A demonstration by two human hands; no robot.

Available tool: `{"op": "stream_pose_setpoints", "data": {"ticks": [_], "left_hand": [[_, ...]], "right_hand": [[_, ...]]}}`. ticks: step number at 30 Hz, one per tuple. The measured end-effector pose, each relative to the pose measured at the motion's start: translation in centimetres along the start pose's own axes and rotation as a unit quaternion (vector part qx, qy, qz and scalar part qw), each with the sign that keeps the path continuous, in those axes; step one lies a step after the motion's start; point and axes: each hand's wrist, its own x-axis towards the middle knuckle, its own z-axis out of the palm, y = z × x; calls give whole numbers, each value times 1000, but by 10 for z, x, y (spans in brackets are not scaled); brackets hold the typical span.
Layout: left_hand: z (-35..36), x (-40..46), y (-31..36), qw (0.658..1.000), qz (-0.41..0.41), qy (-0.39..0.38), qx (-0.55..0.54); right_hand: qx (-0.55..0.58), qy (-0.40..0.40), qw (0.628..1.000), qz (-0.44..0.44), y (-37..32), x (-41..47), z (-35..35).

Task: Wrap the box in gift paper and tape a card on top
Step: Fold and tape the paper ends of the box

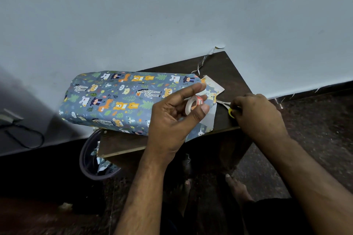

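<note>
We see the box (122, 99) on the small table (227, 66), already covered lengthwise in animal-print paper. Our left hand (172, 120) pinches a tape roll (194, 104); our right hand (256, 114) grips yellow-handled scissors (230, 109). The end flap and card (214, 85) seem left.

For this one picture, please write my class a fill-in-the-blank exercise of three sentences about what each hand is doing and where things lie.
1. The left hand holds a roll of ____ between thumb and fingers.
2. The right hand grips the ____ handle of the scissors on the table.
3. The wrapped box wears paper printed with cartoon ____, and a bin stands below the table.

Missing words: tape; yellow; animals
</note>
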Motion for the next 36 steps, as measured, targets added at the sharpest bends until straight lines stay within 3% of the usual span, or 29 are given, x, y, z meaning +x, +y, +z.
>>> {"op": "stream_pose_setpoints", "data": {"ticks": [4,6,8,10,12,17,28,36], "left_hand": [[4,0,1,1000,-4,5,11],[4,1,0,1000,-6,8,18],[4,2,-3,1000,-7,10,27],[5,3,-5,999,-3,7,40],[3,3,-7,999,-2,3,49],[1,3,-10,998,-5,-7,70],[3,1,-9,996,-13,-6,93],[1,0,-6,997,-42,-28,59]], "right_hand": [[-1,37,999,-10,-3,0,4],[105,112,988,-36,-9,-1,0],[287,129,948,-57,-21,-6,-9],[485,54,870,-71,-37,-15,-20],[574,-28,816,-72,-48,-22,-23],[628,-112,769,-38,-45,-20,-19],[661,-113,742,-2,-40,-18,-20],[619,-63,779,-74,-39,-16,-19]]}}
